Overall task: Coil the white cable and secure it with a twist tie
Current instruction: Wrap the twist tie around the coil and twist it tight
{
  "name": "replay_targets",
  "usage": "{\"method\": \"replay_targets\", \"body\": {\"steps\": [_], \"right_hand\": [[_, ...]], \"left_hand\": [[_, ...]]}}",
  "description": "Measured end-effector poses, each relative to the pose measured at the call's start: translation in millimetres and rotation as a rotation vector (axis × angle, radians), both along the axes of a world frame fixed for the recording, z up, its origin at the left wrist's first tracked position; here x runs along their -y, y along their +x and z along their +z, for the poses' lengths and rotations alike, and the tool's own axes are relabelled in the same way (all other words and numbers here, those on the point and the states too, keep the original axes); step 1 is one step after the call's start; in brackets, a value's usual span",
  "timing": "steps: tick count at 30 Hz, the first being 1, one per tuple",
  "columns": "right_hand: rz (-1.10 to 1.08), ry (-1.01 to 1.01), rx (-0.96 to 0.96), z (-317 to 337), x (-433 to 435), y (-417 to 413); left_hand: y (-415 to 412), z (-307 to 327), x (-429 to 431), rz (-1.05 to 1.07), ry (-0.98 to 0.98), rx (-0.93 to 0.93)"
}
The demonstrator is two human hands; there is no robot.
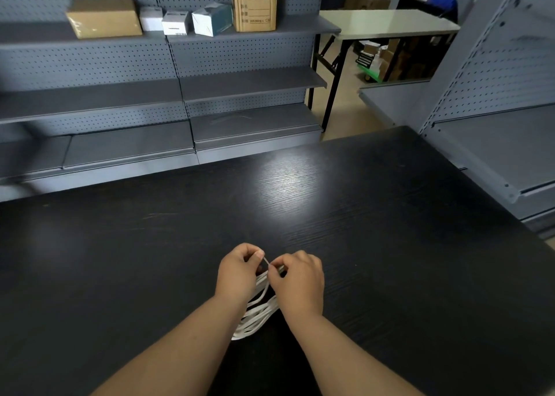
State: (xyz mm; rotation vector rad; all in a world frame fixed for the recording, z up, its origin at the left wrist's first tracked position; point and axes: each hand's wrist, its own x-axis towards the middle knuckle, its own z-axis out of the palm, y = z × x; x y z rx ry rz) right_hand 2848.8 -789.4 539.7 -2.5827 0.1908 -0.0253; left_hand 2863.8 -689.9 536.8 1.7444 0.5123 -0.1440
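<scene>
Head view, dial centred on the frame.

- 6 o'clock, nearest: two bare forearms come in from the lower edge and meet over the dark wood-grain bench (390, 215).
- White cable (254, 316): gathered in several loose loops, lying on the bench between the wrists. Its upper end runs up under both hands and is partly hidden there.
- Left hand (238, 272): just left of 6 o'clock. Fingers (257, 255) are curled, with thumb and forefinger pinching one end of the twist tie (267, 261).
- Right hand (300, 281): just right of 6 o'clock. Fingers (277, 271) are curled and pinch the other end of the tie.
- The tie shows as a short thin strip between the two pinches, directly above the top of the coil. Cannot tell whether it goes round the loops.
- 9 to 12 o'clock, beyond the far bench edge: grey pegboard shelving (246, 85).
- Top shelf, left to right: a flat cardboard box (103, 17), two small white boxes (175, 22) and a teal-and-white box (211, 19). Last in the row is a tall cardboard box (253, 5), upright, with printed symbols.
- 1 o'clock, farther back: a pale folding table (387, 22) on black legs, with cartons underneath.
- 3 o'clock: a second grey shelf unit (495, 143).
</scene>
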Motion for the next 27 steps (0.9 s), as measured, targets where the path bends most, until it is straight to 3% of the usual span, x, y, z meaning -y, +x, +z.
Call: {"method": "replay_targets", "body": {"steps": [15, 19, 27], "right_hand": [[0.031, -0.007, 0.046, -3, 9, -13], [0.044, -0.021, 0.019, 1, 10, -14], [0.344, -0.04, -0.186, 18, 30, 6]], "left_hand": [[-8, 3, 2, 0.113, 0.051, 0.094], [-8, 4, 1, 0.017, 0.082, 0.142], [-9, 3, -4, -0.072, 0.057, 0.192]]}}
